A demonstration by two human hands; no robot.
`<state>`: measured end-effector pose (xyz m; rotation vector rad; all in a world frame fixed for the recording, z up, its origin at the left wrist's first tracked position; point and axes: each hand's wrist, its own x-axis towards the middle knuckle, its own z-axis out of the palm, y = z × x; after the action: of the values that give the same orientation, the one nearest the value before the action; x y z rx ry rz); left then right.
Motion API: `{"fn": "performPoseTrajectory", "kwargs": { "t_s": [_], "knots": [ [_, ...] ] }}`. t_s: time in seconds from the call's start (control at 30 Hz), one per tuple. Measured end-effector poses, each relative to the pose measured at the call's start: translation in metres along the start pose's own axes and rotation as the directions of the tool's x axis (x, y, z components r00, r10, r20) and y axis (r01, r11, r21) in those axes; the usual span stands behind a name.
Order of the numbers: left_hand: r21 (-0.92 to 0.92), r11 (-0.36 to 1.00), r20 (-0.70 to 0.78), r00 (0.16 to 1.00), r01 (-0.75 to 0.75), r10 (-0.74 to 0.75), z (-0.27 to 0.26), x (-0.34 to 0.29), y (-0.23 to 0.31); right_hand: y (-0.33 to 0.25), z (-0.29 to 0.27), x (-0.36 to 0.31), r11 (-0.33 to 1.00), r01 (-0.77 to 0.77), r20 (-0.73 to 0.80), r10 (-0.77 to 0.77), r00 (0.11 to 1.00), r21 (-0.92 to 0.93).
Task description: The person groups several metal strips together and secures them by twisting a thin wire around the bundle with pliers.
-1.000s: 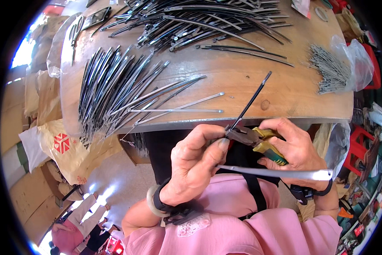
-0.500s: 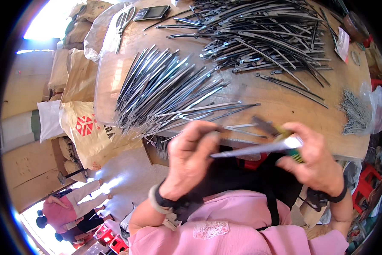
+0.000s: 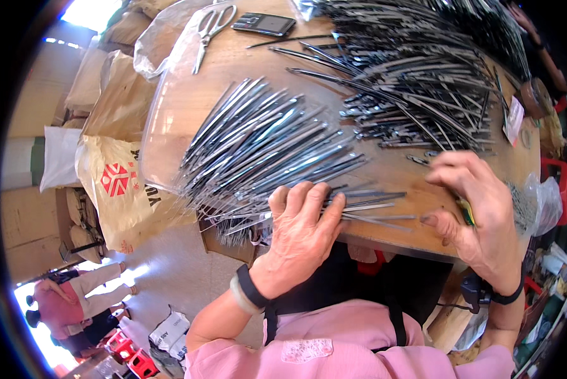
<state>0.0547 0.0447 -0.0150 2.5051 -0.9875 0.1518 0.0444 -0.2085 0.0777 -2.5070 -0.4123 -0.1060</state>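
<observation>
My left hand (image 3: pixel 305 230) is closed over the near edge of a pile of long thin dark strips (image 3: pixel 264 148), with several strip ends poking out to the right from under its fingers. How many it grips is hidden. My right hand (image 3: pixel 479 218), slightly blurred, is raised over the table's near right part. A hand tool with a yellow-green handle (image 3: pixel 466 211) is tucked in its palm, mostly hidden; thumb and forefinger are apart. Just beyond that hand lie a few loose strips (image 3: pixel 417 159). A larger heap of dark strips (image 3: pixel 416 82) covers the far right.
Scissors (image 3: pixel 209 35) and a dark phone (image 3: pixel 263 24) lie at the far left of the wooden table (image 3: pixel 384 174). A roll of tape (image 3: pixel 535 98) and a clear bag (image 3: pixel 541 205) with small thin pieces are at the right. Sacks (image 3: pixel 113 183) stand left; people (image 3: pixel 62 303) are beyond.
My left hand has come down onto the strip pile. The pale strip stretched between both hands is no longer there. My right hand has moved right and away from me, tool still in it.
</observation>
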Motion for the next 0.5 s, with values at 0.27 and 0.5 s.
{"fn": "performPoseTrajectory", "kwargs": {
  "t_s": [0.27, 0.5],
  "knots": [
    [0.116, 0.993, -0.252, 0.967, 0.010, 0.020, -0.007, -0.016, -0.064, -0.039, 0.094, 0.160, 0.884, 0.415, -0.067, -0.411, 0.909, 0.213],
    [0.075, 0.997, -0.347, 0.938, 0.007, 0.019, 0.001, -0.020, -0.072, -0.036, 0.201, 0.221, 0.853, 0.521, 0.243, -0.498, 0.833, -0.038]
  ]
}}
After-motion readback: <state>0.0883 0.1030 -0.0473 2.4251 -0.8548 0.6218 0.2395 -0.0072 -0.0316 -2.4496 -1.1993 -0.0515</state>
